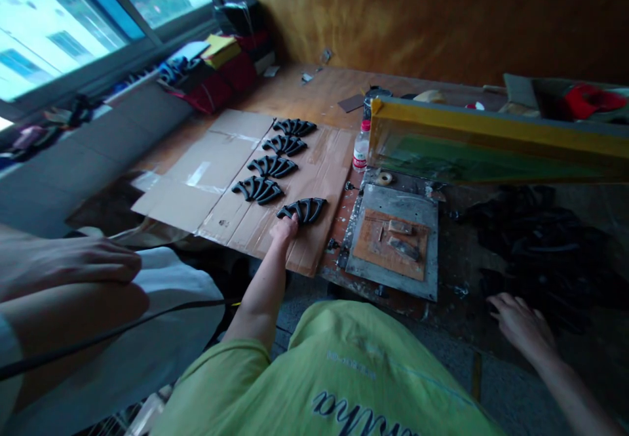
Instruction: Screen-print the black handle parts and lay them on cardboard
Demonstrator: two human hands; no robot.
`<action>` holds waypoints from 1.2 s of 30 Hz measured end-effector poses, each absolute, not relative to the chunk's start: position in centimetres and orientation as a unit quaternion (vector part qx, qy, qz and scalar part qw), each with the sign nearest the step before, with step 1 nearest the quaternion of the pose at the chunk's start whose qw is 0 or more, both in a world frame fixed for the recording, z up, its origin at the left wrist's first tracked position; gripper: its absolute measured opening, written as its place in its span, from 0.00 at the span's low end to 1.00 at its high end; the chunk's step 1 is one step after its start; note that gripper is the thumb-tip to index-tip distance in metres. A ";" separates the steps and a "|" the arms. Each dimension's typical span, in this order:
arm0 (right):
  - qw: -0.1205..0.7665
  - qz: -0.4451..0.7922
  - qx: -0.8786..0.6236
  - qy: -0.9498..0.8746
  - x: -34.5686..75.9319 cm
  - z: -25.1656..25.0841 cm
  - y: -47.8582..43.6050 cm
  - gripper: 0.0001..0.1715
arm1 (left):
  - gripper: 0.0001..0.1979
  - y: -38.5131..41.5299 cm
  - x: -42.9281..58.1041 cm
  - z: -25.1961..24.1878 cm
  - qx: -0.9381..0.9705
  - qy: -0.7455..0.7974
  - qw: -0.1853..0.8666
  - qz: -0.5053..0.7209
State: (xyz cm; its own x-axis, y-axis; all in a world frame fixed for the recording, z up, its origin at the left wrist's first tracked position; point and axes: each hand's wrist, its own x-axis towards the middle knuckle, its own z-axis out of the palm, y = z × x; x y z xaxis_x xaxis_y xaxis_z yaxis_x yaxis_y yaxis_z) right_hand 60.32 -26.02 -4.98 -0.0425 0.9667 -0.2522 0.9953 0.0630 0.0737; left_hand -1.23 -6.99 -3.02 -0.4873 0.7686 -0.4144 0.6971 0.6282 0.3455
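My left hand [285, 227] grips the near-left end of a black fan-shaped plastic part [307, 211] with curved ribs, lying on a cardboard sheet [314, 252]. Behind it, several like parts [272, 167] form a column on the cardboard. Far to the right, my right hand [525, 326] is at the near edge of a dark heap of black parts [545, 246]. Its fingers close on a black part [490, 282] at the heap's left side; the dim light hides most of that part's shape.
Between my hands a grey metal plate [432, 246] bears a brown board with small blocks. Behind stand a yellow-edged screen frame [442, 118] and a red-capped bottle [361, 147]. At left, another person's hand [105, 259] rests on their leg. Boxes [216, 75] sit by the window.
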 end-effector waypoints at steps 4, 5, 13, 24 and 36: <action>0.060 -0.053 0.727 0.681 57.6 -2.4 -22.8 0.25 | 0.33 -7.5 -1.1 -2.5 0.408 0.882 0.233 0.034; 0.027 -0.045 0.737 0.674 56.4 -1.6 -21.9 0.26 | 0.33 -7.5 -0.9 -2.4 0.412 0.884 0.219 0.030; -0.382 -0.245 0.599 0.660 43.9 2.2 -14.1 0.16 | 0.28 -4.9 4.1 1.9 0.516 0.838 0.154 0.092; -0.336 -0.179 0.588 0.714 39.8 -1.7 -14.0 0.02 | 0.24 -2.8 9.3 8.5 0.597 0.680 0.216 0.367; -0.134 -0.109 0.416 0.893 36.0 -2.0 -13.8 0.33 | 0.31 -2.4 15.4 16.4 0.581 0.459 0.379 0.554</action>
State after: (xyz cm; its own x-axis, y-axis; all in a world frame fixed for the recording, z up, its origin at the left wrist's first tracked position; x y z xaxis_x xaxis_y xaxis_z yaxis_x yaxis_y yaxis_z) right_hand 35.95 -13.79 -1.98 -0.6179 0.7719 0.1493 0.7132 0.6303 -0.3067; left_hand 15.38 -2.37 16.37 -0.0360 0.9544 0.2963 0.1132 -0.2907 0.9501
